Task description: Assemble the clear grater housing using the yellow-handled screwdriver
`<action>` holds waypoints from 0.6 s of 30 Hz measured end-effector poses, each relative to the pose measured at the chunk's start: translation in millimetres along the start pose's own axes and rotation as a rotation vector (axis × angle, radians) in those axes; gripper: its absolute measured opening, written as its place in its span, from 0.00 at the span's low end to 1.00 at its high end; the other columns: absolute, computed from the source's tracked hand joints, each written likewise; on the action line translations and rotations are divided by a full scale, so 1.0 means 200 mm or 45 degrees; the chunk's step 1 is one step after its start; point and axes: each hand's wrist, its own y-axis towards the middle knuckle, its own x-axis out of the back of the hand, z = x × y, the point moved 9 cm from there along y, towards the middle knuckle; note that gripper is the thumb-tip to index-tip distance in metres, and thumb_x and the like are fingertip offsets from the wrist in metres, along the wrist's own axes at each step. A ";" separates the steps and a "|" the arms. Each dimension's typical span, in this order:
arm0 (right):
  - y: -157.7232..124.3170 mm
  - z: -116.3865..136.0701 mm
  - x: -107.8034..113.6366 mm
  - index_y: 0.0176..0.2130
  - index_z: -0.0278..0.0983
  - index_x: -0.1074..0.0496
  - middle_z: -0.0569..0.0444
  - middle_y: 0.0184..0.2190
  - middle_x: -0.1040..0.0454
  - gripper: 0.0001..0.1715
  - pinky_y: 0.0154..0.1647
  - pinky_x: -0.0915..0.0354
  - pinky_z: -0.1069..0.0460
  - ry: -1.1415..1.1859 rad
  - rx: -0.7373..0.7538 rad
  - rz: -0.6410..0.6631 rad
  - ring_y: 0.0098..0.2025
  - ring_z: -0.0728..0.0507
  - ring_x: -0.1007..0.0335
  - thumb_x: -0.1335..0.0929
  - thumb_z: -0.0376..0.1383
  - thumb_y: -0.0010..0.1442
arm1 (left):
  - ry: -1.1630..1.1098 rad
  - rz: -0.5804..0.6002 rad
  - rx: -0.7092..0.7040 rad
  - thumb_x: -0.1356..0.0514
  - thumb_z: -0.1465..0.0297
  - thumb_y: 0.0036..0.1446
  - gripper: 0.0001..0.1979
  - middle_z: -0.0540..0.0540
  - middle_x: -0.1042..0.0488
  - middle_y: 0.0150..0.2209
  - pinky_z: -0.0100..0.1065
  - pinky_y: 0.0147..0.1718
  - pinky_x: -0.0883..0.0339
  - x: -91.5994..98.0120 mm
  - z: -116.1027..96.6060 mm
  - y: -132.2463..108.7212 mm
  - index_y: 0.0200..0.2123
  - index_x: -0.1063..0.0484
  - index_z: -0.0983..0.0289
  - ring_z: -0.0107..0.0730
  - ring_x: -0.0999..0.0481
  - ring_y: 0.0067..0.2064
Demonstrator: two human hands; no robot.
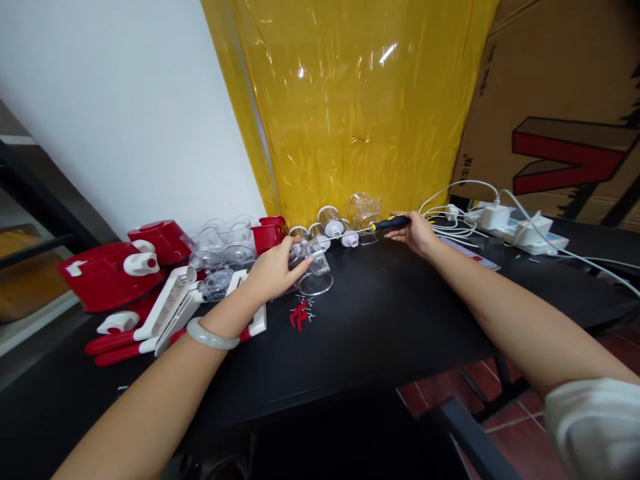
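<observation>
My left hand (280, 268), with a pale bangle at the wrist, is closed on a clear plastic cup-like part (319, 281). In my right hand (416, 233) is a screwdriver (391, 223) with a dark blue and yellow handle, its long thin shaft pointing left toward the clear part. Whether the tip touches that part I cannot tell. Behind the shaft lie several metal grater drums (330, 220) with white ends. Small red pieces (299, 316) and thin pale bits rest on the black table (370, 333) just below my left hand.
Red housings (107, 273), clear plastic cups (235, 240) and white-and-red handles (167, 310) crowd the left side. A red hopper (269, 235) stands beside the drums. White cables and a power strip (545, 241) lie at right, near a phone-like slab (467, 252). A cardboard box (550, 87) stands behind.
</observation>
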 end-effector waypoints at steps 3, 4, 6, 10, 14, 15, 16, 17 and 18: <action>0.02 0.00 0.01 0.46 0.35 0.30 0.58 0.16 0.31 0.20 0.19 0.37 0.56 -0.049 0.081 -0.002 0.15 0.48 0.32 0.40 0.47 0.70 | 0.013 0.000 0.008 0.45 0.51 0.65 0.30 0.65 0.20 0.43 0.46 0.41 0.27 0.00 0.00 0.00 0.60 0.36 0.66 0.50 0.18 0.41; 0.02 0.01 0.01 0.45 0.35 0.30 0.61 0.14 0.34 0.21 0.18 0.38 0.56 -0.067 0.128 -0.005 0.13 0.49 0.36 0.38 0.50 0.68 | 0.012 0.002 0.010 0.45 0.51 0.65 0.30 0.64 0.20 0.43 0.46 0.41 0.27 0.00 0.00 0.00 0.60 0.36 0.66 0.50 0.18 0.40; 0.03 0.01 0.02 0.42 0.36 0.30 0.64 0.12 0.40 0.24 0.16 0.41 0.57 -0.087 0.188 -0.016 0.11 0.50 0.42 0.37 0.54 0.66 | 0.001 0.006 0.009 0.45 0.51 0.65 0.30 0.64 0.20 0.42 0.46 0.41 0.27 0.00 0.00 0.00 0.60 0.36 0.67 0.50 0.18 0.40; 0.04 -0.02 0.01 0.40 0.37 0.31 0.58 0.17 0.32 0.23 0.17 0.37 0.56 -0.026 0.098 -0.026 0.15 0.48 0.33 0.44 0.50 0.69 | -0.005 0.002 0.012 0.45 0.51 0.65 0.30 0.65 0.20 0.43 0.46 0.42 0.27 0.00 0.00 0.00 0.60 0.36 0.67 0.50 0.18 0.41; 0.02 -0.01 0.00 0.43 0.39 0.33 0.58 0.21 0.29 0.14 0.19 0.36 0.57 -0.006 0.105 -0.020 0.18 0.49 0.30 0.40 0.45 0.66 | 0.008 0.004 0.014 0.45 0.51 0.65 0.30 0.65 0.20 0.45 0.47 0.44 0.27 0.00 0.00 0.00 0.60 0.36 0.67 0.50 0.18 0.43; 0.02 -0.01 0.00 0.43 0.39 0.33 0.60 0.19 0.31 0.14 0.19 0.36 0.57 -0.026 0.121 -0.024 0.17 0.49 0.32 0.38 0.47 0.66 | 0.003 0.005 0.010 0.45 0.52 0.65 0.30 0.66 0.20 0.46 0.47 0.45 0.27 0.00 0.00 0.00 0.60 0.36 0.67 0.50 0.18 0.44; 0.01 -0.01 0.00 0.42 0.40 0.33 0.62 0.17 0.34 0.15 0.18 0.38 0.57 -0.048 0.143 -0.029 0.16 0.49 0.34 0.37 0.48 0.65 | -0.002 0.003 0.004 0.45 0.52 0.65 0.30 0.66 0.20 0.46 0.47 0.45 0.27 0.00 0.00 0.00 0.60 0.36 0.67 0.51 0.18 0.44; 0.01 -0.01 0.00 0.41 0.40 0.34 0.64 0.15 0.37 0.16 0.17 0.39 0.57 -0.066 0.167 -0.037 0.14 0.50 0.36 0.36 0.50 0.65 | -0.004 0.001 0.000 0.45 0.52 0.65 0.30 0.67 0.20 0.47 0.47 0.45 0.27 0.00 0.00 0.00 0.60 0.36 0.67 0.51 0.18 0.45; 0.01 -0.01 0.00 0.40 0.40 0.34 0.65 0.14 0.40 0.18 0.17 0.40 0.57 -0.076 0.186 -0.046 0.14 0.50 0.38 0.36 0.51 0.65 | -0.003 0.000 -0.002 0.45 0.52 0.65 0.30 0.67 0.21 0.47 0.48 0.45 0.27 0.00 0.00 0.00 0.60 0.36 0.67 0.52 0.18 0.45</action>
